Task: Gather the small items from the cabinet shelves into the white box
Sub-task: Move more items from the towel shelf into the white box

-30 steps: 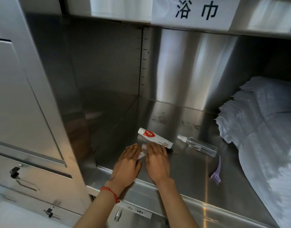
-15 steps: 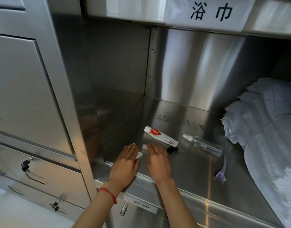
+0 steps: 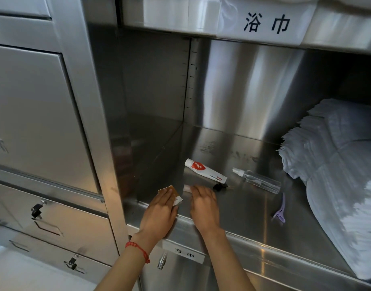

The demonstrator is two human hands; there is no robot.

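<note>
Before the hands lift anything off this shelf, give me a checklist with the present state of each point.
1. Left hand flat on the small packet near the shelf's front edge: ok.
2. Right hand gripping an item: cannot tell; its fingers cover something small.
3. Tube, spray bottle and purple clip lying free on the shelf: ok.
4. Small black thing beside the tube identified: cannot tell.
5. White box in view for dropping items: not ok.
6. Stacked towels apart from the small items: ok.

Stacked white towels (image 3: 337, 175), shelf label (image 3: 266, 24), latched drawers (image 3: 46, 219)
</note>
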